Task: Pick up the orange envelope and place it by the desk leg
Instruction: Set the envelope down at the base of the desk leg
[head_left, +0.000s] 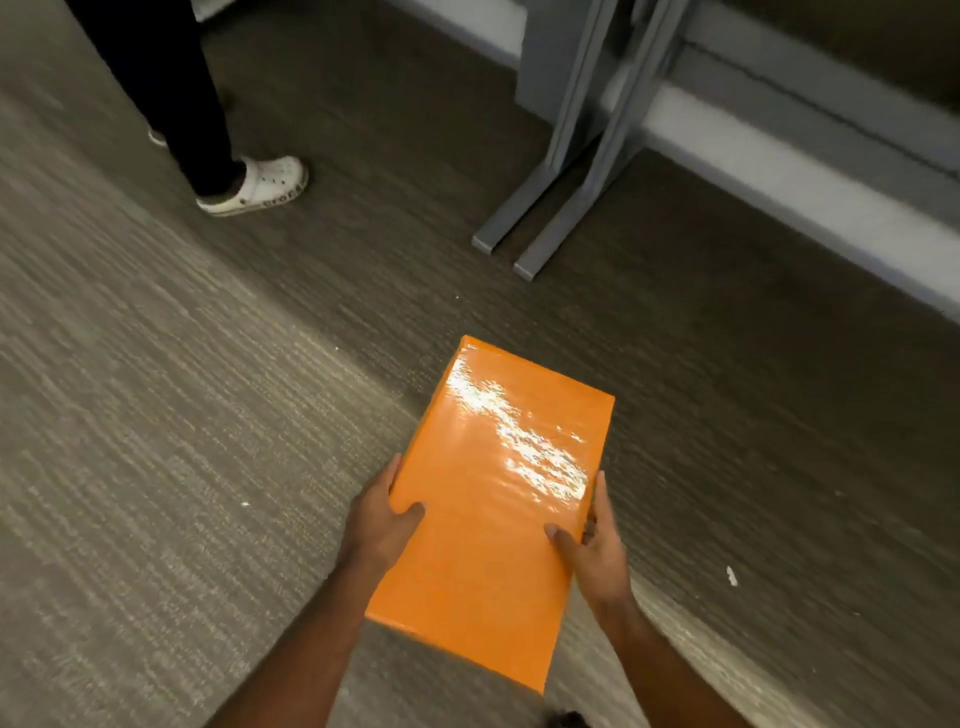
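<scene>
A glossy orange envelope (493, 499) is held flat above the grey carpet in the lower middle of the head view. My left hand (382, 525) grips its left edge with the thumb on top. On the right edge, my right hand (592, 545) holds it the same way. The grey metal desk leg (576, 156) with two floor feet stands at the upper right, well beyond the envelope's far end and apart from it.
Another person's dark trouser leg and white clog (260, 187) stand at the upper left. A pale baseboard (779, 171) runs along the wall behind the desk leg. A small white scrap (731, 576) lies on the carpet at right.
</scene>
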